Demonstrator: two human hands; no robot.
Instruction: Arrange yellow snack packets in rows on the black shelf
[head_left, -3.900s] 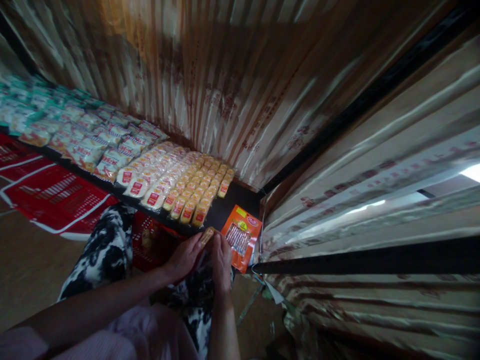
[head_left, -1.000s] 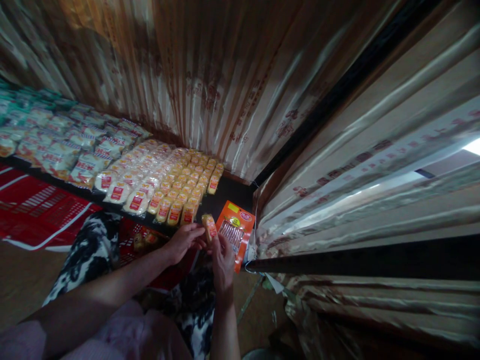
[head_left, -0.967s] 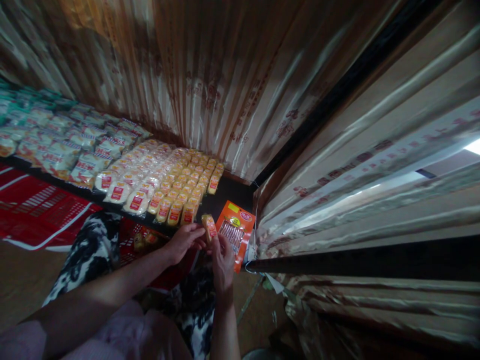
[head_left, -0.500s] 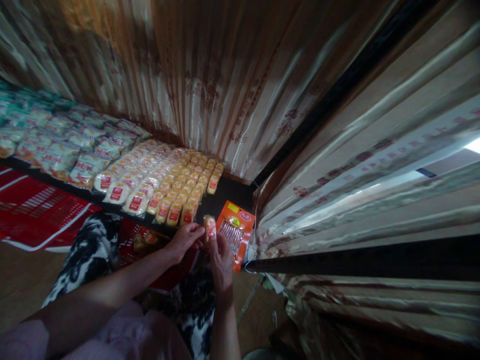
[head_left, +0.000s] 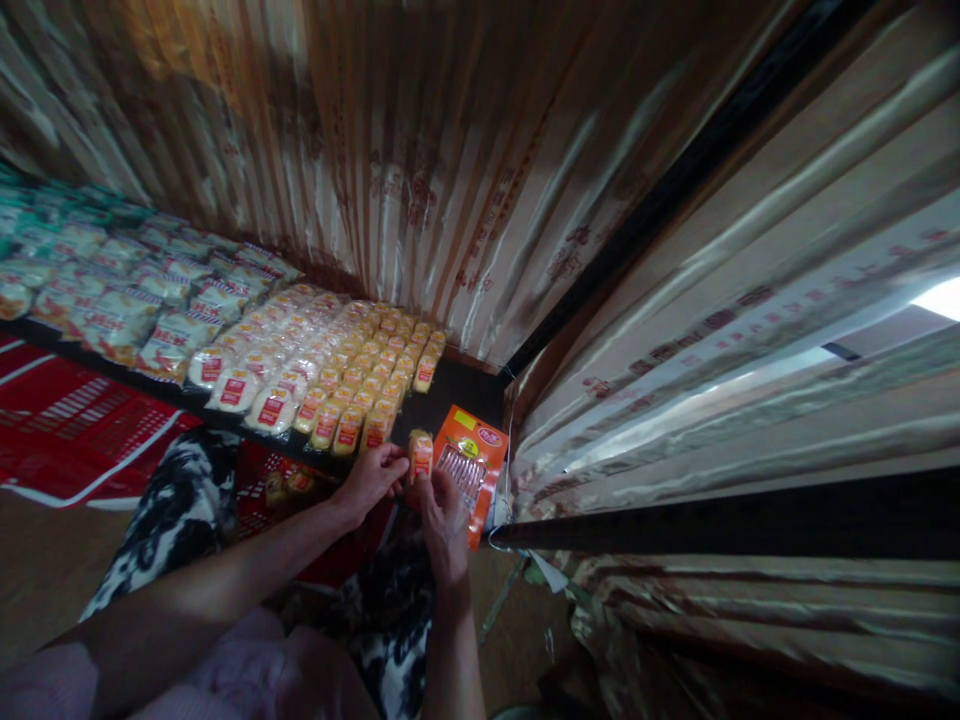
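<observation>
A small yellow wrapped cake with a red-and-white label stands upright between my hands, over the front edge of the dark shelf. My right hand grips its lower end, with the thumb on the label side. At its left edge, the bent fingers of my left hand are closed on the wrapper; their tips are partly hidden. Just left of them, rows of similar wrapped cakes cover the shelf. An orange packet with a clear window lies right beside my right hand.
Round pale wrapped pastries and larger snack bags fill the shelf leftward. Red baskets sit below; one between my knees holds several yellow packets. Black metal bars and printed plastic sheeting enclose the back and right.
The wrapped cake has turned slightly so its label faces me more squarely. Both hands stay in nearly the same place, and the view has shifted a little.
</observation>
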